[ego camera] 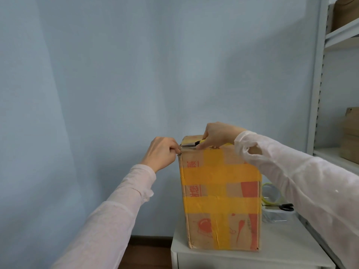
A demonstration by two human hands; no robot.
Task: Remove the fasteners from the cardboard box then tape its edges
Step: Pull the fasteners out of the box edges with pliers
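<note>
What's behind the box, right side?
A tape roll and black-handled scissors lying on a clear tub, all on the table. The box and the right sleeve cut off parts of them. Anything directly behind the box is hidden.

a single head-worn wide-angle view faces forward and slightly down, near the upright cardboard box [221, 200] on the white table [281, 247]; pale blue wall [116, 74] fills the far side.

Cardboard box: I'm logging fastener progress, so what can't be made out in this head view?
Head view:
- Fasteners: too small; left hand pinches the cardboard box corner, covering it.
- Yellow-handled tool: right hand hides most of it.
- Box top: seen edge-on.
- Tape roll: partly behind box and sleeve.
</note>
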